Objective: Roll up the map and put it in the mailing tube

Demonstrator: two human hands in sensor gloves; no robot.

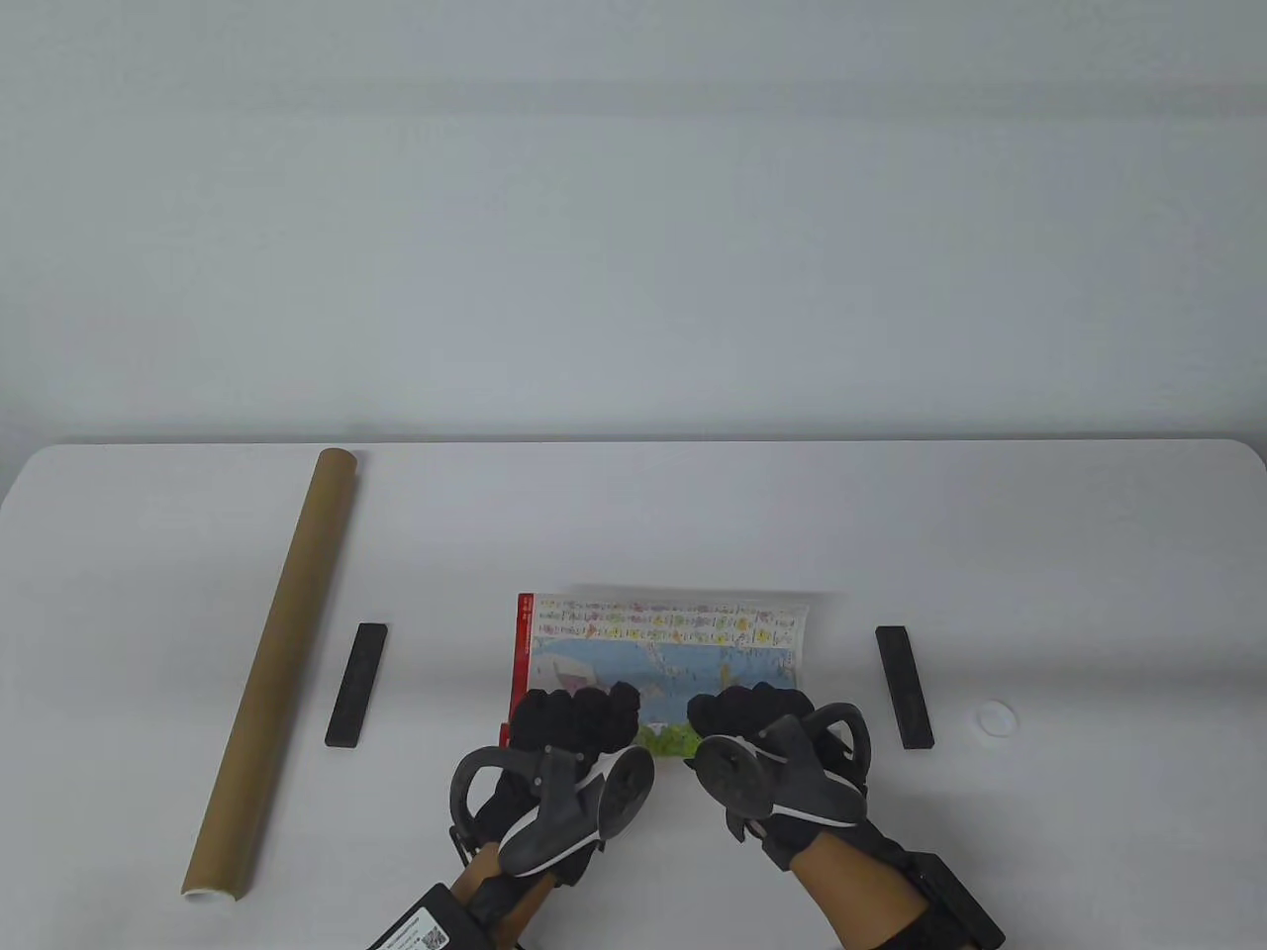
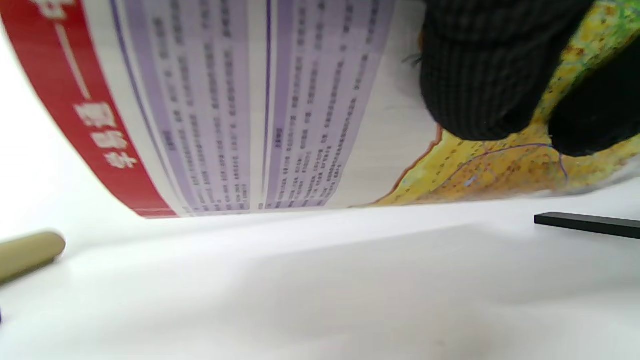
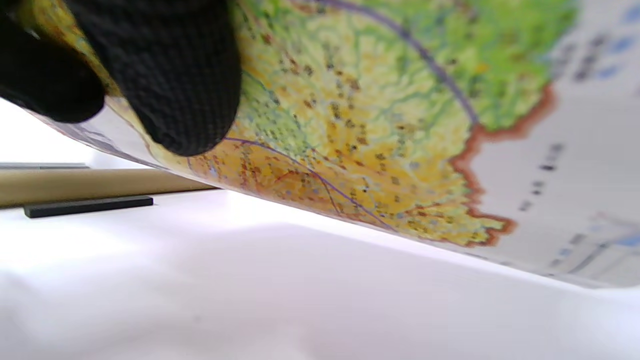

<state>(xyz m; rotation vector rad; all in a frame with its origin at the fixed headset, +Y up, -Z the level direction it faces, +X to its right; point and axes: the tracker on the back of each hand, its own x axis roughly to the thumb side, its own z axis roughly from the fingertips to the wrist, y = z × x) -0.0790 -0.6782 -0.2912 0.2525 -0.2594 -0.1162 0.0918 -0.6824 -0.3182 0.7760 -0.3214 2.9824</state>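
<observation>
Your left hand point(image 1: 572, 720) and right hand point(image 1: 749, 719) sit side by side at the near edge of the counter point(image 1: 633, 515), fingers curled over the near end of the map point(image 1: 661, 643), each gripping it. The map lies at the middle of the counter's near part, its red strip along the left side and its far edge slightly lifted. From the left wrist view your gloved fingers point(image 2: 480, 75) press on the yellow-green print while the sheet curves up off the counter; the right wrist view shows the same, with a fingertip point(image 3: 175, 75) on the paper. The tube point(image 1: 272, 673) lies well to the left of the map, running from the near-left part of the counter toward its far edge, apart from both hands. A black bar point(image 1: 357, 685) lies between tube and map, a second bar point(image 1: 904, 686) lies to the map's right, and a white cap point(image 1: 995, 717) rests just beyond that bar toward the right edge.
</observation>
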